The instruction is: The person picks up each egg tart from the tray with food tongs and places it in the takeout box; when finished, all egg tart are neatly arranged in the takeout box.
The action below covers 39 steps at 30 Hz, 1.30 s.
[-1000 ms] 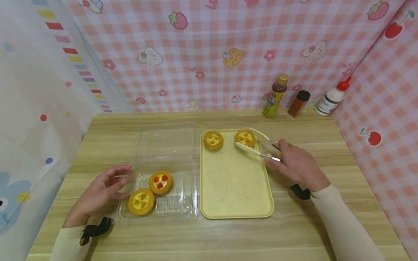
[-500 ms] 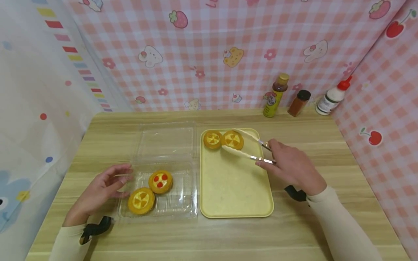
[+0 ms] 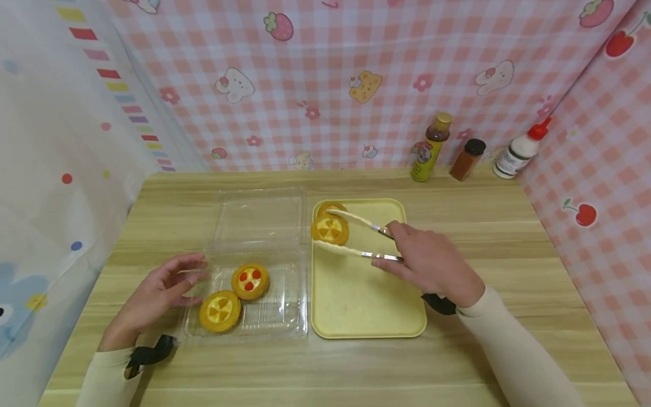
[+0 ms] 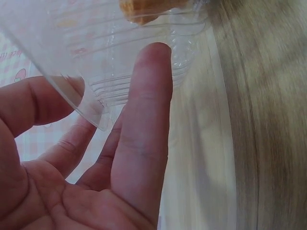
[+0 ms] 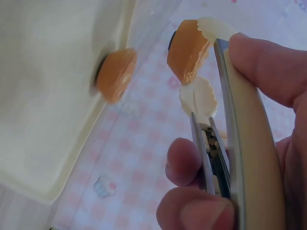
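My right hand (image 3: 432,263) grips a pair of metal tongs (image 3: 376,256) with cream scalloped tips. Between the tips is a round tart (image 3: 330,229) with yellow wedge markings. It hangs over the left edge of the yellow tray (image 3: 366,299), raised off it in the right wrist view. A second tart (image 5: 116,74) sits on the tray and is partly covered in the head view. My left hand (image 3: 160,291) holds the left edge of an open clear plastic container (image 3: 274,294), its rim between the fingers (image 4: 148,110). Inside are a wedge-marked tart (image 3: 220,311) and a red-dotted tart (image 3: 250,281).
The container's lid (image 3: 261,217) lies folded back. Along the pink checked cloth (image 3: 330,113) stand a yellow-labelled bottle (image 3: 430,148), a black-capped spice jar (image 3: 467,160) and a red-tipped white bottle (image 3: 521,151). Wooden tabletop (image 3: 483,209) extends right of the tray.
My right hand has moved left with the tongs. The tart between their tips has shifted from the tray's top right to its left edge. My left hand stays in place.
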Available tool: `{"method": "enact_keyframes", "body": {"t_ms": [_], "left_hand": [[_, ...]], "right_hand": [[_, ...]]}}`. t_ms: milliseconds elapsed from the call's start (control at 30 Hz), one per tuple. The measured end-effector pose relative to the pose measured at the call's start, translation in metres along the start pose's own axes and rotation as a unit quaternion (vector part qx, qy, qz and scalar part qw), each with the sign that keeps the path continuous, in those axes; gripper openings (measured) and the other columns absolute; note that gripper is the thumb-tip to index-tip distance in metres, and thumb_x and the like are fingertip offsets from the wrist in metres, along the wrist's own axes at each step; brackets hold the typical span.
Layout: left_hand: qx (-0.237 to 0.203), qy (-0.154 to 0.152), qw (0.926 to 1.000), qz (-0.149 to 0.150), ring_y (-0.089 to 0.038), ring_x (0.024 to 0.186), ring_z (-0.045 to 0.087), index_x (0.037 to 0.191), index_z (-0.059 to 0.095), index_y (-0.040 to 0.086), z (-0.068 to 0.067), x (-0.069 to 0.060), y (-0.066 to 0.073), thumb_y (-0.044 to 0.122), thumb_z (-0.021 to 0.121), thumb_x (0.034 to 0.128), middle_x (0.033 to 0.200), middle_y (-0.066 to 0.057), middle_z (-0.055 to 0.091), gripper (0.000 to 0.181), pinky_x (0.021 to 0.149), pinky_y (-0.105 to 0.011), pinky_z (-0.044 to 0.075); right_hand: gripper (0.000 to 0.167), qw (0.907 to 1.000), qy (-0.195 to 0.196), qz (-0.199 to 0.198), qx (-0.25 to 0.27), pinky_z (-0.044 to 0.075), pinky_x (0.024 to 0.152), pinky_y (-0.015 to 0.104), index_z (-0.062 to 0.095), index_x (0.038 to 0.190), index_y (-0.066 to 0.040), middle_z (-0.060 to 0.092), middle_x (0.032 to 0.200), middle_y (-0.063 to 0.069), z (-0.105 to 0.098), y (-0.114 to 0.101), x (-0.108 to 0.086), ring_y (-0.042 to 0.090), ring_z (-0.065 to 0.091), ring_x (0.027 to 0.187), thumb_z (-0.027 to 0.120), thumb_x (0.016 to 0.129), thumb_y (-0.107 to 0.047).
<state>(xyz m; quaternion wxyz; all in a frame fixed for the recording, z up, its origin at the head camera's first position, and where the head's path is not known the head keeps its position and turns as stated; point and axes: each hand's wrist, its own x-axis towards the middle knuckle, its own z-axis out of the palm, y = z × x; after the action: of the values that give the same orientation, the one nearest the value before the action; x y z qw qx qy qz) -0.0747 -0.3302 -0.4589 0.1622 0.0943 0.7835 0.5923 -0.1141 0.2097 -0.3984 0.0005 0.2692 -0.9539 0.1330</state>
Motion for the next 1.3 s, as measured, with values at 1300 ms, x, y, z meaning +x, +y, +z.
{"method": "enact_keyframes", "body": {"t_ms": [1300], "left_hand": [[-0.006,0.001,1.0000,0.003,0.000,0.123,0.065,0.157,0.036,-0.005,0.000,-0.001,-0.001,0.013,0.051,0.1130,0.144,0.005,0.058,0.050,0.083,-0.038,0.067]], "right_hand": [[0.055,0.9769,-0.132,-0.168,-0.008,0.040,0.047,0.026,0.054,0.114,-0.018,0.053,0.082,-0.011,0.031,-0.084,0.031,0.009,0.048,0.056,0.058,0.099,-0.070]]}}
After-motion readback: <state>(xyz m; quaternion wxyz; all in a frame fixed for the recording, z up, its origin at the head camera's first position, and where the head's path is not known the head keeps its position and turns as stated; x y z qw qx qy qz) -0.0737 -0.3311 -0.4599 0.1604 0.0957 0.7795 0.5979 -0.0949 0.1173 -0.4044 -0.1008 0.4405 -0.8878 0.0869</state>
